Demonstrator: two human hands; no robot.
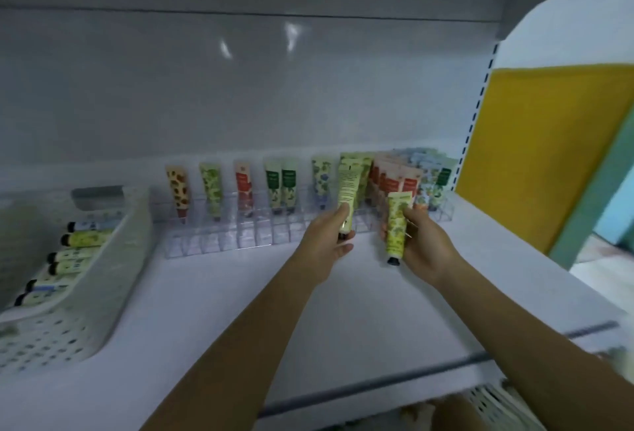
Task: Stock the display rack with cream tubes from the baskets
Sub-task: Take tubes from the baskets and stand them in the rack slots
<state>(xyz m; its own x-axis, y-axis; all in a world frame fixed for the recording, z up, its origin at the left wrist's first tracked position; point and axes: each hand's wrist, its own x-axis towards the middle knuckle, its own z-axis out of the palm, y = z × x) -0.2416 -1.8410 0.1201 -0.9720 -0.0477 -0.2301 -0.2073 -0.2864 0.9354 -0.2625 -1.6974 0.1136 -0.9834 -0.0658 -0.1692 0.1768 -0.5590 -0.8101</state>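
On the white shelf [240,310], a clear plastic display rack [206,245] of small compartments runs along the back edge, its right end near the shelf's right edge beside a yellow panel [535,156]. The left hand [326,242] pinches a pale green cream tube with printed text [348,190] near its dark cap, thumb and fingers curled round the lower end; the tube stands upright, crimped end up, over the rack's front rows right of the middle, and whether its cap sits in a compartment cannot be told. The right hand [427,242] grips a yellow-green cream tube with a leaf pattern [397,228], fingers wrapped round its body, black cap down, just in front of the rack's right part and clear of the shelf. Standing tubes in the rack [274,187] are set cap down: brown-spotted, leafy green, red, two with dark green labels and a blue-flowered one spaced along the back row, with red, blue and green ones crowded at the right end. At the shelf's left edge sits a white perforated plastic basket [103,276] with black-capped tubes lying in it [85,238].
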